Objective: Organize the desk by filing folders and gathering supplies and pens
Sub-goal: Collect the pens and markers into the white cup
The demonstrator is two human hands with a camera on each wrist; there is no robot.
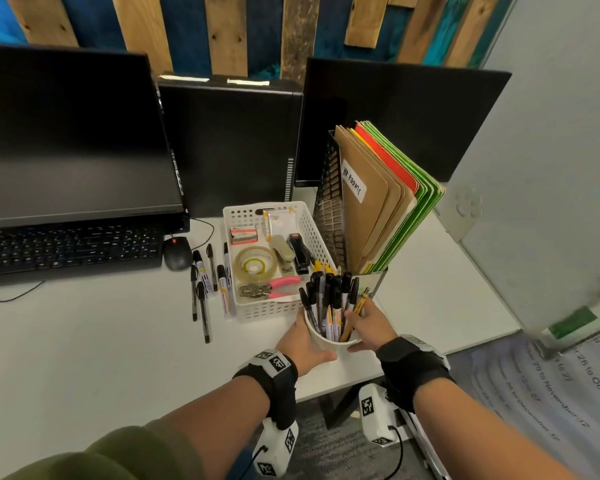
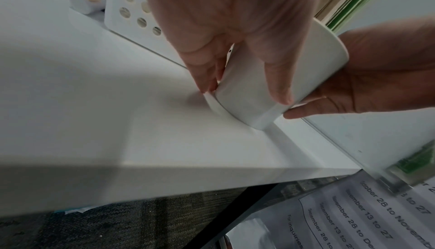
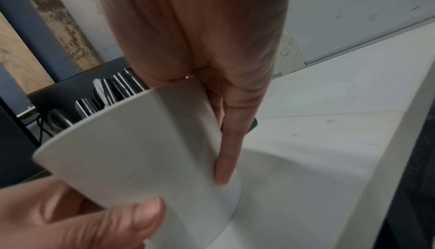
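While pens fill it, both hands clasp the white cup

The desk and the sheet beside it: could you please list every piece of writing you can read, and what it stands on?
"HR FORMS", handwritten: white label on the front brown folder in the black file rack.
"28 to November", "13 to 27", "For inquiries": printed sheet below the desk edge; the month names are cut off.
Print on the markers and on the small box in the white basket: too small to read.
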